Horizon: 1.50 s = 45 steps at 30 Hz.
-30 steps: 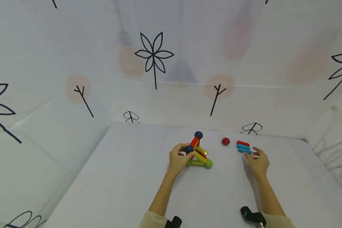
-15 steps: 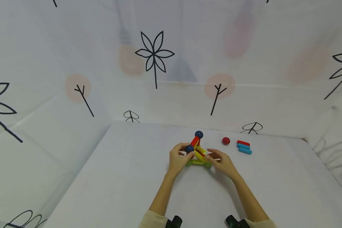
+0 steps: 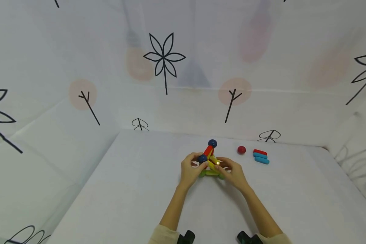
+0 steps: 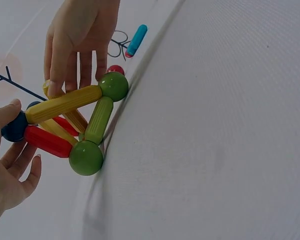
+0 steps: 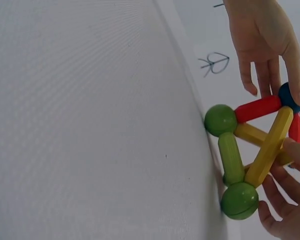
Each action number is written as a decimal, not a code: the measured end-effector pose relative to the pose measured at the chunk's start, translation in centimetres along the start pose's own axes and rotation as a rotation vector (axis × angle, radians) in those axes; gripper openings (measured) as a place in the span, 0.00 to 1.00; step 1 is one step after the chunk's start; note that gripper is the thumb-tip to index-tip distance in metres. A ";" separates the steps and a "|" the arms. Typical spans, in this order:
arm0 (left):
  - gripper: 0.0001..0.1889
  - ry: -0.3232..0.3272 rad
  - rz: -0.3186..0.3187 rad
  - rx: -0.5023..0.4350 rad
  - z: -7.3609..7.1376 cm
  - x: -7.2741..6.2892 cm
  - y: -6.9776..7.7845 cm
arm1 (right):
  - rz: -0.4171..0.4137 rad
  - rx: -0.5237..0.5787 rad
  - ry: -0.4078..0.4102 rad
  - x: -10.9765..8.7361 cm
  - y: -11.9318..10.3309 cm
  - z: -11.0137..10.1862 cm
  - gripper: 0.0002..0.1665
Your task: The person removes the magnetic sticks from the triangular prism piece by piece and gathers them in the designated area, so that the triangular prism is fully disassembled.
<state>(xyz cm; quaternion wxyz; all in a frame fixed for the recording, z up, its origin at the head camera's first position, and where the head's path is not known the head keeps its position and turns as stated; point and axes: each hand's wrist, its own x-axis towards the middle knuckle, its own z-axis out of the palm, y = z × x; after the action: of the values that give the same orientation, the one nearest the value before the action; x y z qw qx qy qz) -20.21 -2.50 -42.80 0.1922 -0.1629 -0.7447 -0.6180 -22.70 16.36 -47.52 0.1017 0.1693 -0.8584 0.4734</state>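
A small frame of coloured rods and balls, like a magnetic building set, stands on the table. My left hand [image 3: 189,173] grips a blue ball [image 3: 202,159] at its left corner, thumb in front. My right hand [image 3: 236,174] pinches the outer end of a yellow rod [image 5: 252,134], whose other end meets a green ball [image 5: 220,120]. A second yellow rod [image 4: 65,104] links the held blue ball to another green ball [image 4: 114,86]. Low down runs a light green rod [image 3: 211,173]. Red rods [image 3: 208,150] rise to a second blue ball [image 3: 212,143].
Right of the frame lies a loose red ball [image 3: 241,150]. Beyond it are a red rod [image 3: 260,152] and two blue rods [image 3: 262,160], side by side. A patterned cloth backdrop [image 3: 183,112] rises behind the white table [image 3: 134,189].
My right hand has left the loose rods and come left to the frame, where it now pinches a yellow rod's end. That end has shifted slightly left. My left hand stays on the blue ball.
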 end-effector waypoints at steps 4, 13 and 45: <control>0.17 -0.002 -0.002 -0.002 0.0 -0.1 0.0 | -0.028 -0.001 0.015 0.1 -0.3 0.3 0.20; 0.16 0.007 0.036 0.021 0.1 -0.1 -0.2 | 0.006 -0.049 0.105 0.6 0.0 -0.3 0.18; 0.30 0.269 -0.132 -0.012 0.6 -0.1 -5.4 | 0.237 0.020 -0.170 -1.3 0.7 -3.2 0.20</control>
<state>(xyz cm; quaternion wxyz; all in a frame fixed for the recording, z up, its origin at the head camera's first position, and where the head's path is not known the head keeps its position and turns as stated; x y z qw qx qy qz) -22.79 -2.88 -47.54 0.2481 -0.0307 -0.7176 -0.6501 -21.71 19.69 -46.75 -0.0299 0.1072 -0.8732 0.4745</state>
